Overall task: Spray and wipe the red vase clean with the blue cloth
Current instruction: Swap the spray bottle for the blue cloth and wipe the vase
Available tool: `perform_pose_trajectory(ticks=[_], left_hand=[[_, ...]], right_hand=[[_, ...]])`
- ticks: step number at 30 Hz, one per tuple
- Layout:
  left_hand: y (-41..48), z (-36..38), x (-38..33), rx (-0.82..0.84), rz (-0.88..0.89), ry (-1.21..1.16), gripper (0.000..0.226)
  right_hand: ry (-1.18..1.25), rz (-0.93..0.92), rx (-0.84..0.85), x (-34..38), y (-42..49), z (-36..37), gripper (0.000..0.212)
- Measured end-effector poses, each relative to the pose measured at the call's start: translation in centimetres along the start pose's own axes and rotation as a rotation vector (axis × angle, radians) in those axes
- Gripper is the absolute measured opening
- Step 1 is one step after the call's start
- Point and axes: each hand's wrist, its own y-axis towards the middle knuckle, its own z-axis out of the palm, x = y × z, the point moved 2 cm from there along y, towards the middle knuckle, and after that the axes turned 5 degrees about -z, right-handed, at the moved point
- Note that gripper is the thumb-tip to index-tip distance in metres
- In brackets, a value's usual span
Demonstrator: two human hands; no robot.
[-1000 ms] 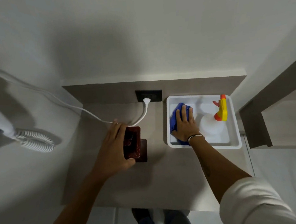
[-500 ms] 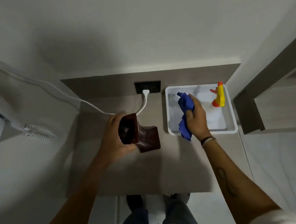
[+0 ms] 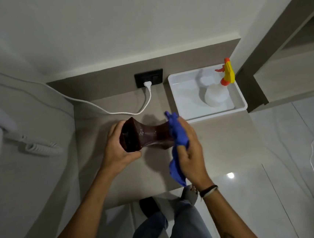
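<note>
The red vase (image 3: pixel 146 134) is tipped on its side above the counter (image 3: pixel 120 180), the left hand (image 3: pixel 116 147) wrapped around its flared mouth end. The right hand (image 3: pixel 188 148) clutches the blue cloth (image 3: pixel 176 134) bunched against the base. The vase looks glossy, rigid and probably breakable, perhaps slick if wet, so the narrow waist seems the safest grip

Dark red vase (image 3: pixel 146 135) tipped sideways (glossy, waisted); blue cloth (image 3: pixel 177 136) against its base.
</note>
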Motion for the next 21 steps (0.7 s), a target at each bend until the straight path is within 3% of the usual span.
perform_pose_trajectory(ticks=[4,8,11,13,17,19,21], left_hand=[[0.2,0.2,-0.1,-0.01,0.043,-0.013,0.099],[-0.2,-0.1,0.3,-0.044,0.023,0.02,0.101],[-0.7,-0.1,0.8,-0.041,-0.02,0.058,0.11],[-0.6,0.1,0.3,-0.033,-0.019,0.051,0.11],[-0.2,0.5,-0.4,-0.038,0.008,0.039,0.102],[-0.2,0.3,-0.4,-0.043,0.0,0.04,0.102],[-0.4,0.2,-0.4,-0.052,-0.015,0.061,0.106]], right_hand=[[-0.173,-0.224,0.317,0.5,-0.4,5.8,0.082],[-0.421,-0.172,0.424,-3.1,-0.3,5.8,0.103],[-0.63,-0.003,0.421,-5.7,0.8,2.5,0.096],[-0.577,0.011,0.399,-4.9,0.8,2.6,0.093],[-0.266,-0.142,0.443,-0.7,-1.5,7.1,0.093],[-0.254,-0.171,0.463,-1.3,-1.4,6.8,0.1],[-0.403,-0.092,0.458,-3.8,-0.3,4.3,0.099]])
